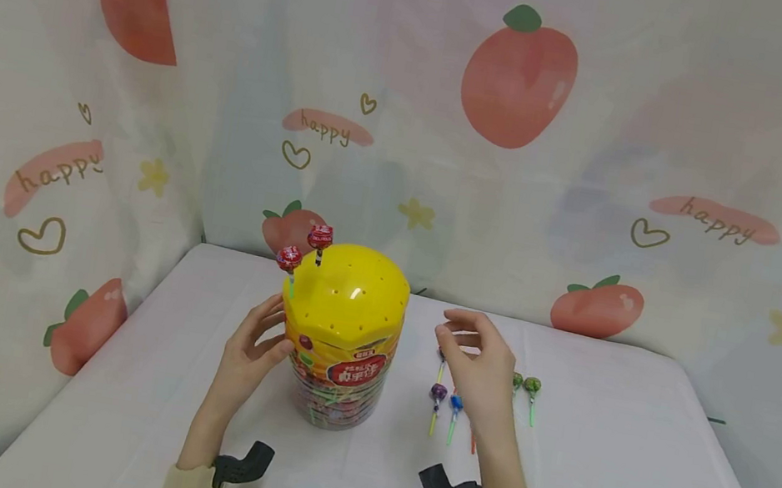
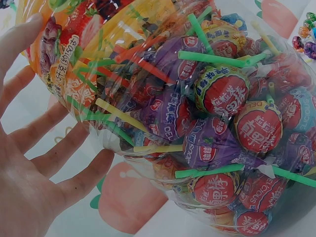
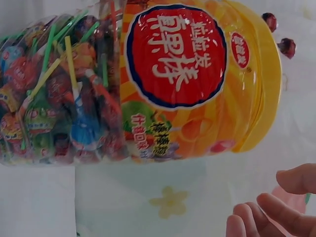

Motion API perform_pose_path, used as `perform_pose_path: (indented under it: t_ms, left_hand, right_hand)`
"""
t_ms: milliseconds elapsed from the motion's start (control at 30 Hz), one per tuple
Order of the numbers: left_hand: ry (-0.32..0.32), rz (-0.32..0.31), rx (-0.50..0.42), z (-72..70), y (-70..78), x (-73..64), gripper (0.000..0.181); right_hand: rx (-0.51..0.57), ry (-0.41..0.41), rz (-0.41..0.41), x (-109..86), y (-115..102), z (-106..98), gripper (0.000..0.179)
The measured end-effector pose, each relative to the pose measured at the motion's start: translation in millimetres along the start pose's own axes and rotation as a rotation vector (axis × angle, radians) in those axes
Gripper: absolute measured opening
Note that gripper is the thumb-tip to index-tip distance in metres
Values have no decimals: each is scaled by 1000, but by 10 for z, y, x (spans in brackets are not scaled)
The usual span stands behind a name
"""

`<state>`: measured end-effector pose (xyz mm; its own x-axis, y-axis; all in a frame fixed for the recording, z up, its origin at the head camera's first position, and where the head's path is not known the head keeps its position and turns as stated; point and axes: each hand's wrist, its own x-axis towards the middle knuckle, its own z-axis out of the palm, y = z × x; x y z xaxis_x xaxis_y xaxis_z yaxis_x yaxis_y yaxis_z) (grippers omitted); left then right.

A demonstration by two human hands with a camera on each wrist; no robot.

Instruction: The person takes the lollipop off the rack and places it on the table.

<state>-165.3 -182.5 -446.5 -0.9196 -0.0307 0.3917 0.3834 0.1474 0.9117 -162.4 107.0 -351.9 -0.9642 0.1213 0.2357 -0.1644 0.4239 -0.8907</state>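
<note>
A clear plastic jar [image 1: 344,406] full of wrapped lollipops stands upright, with a bright yellow lid [image 1: 345,296] dotted with small holes. Two red-wrapped lollipops [image 1: 320,237] stick up by their sticks at the lid's left edge. My left hand [image 1: 259,351] rests against the jar's left side, its fingers spread along the wall and label [image 2: 74,64]. To the right of the jar, my right hand [image 1: 482,367] hovers above the table; the right wrist view shows a gap between thumb and fingers [image 3: 281,212] and nothing held.
Below and around the right hand lie loose lollipops, among them a purple one [image 1: 439,392], a blue one [image 1: 455,404] and a green one [image 1: 532,385]. They rest on a white-covered table [image 1: 628,482], backed by a fruit-printed curtain [image 1: 420,46].
</note>
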Motion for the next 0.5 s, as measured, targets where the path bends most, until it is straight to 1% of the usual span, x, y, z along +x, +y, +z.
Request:
perform_pose_path:
  t_ms: [233,500]
  left_hand:
    - [4,-10,7,-3,-8,-3,63]
    - [-4,5,-8,0,-8,-2,62]
  right_hand:
    - [37,-39,-76,3,-218,94,26]
    - [42,-75,-152,-15,-420,193,27]
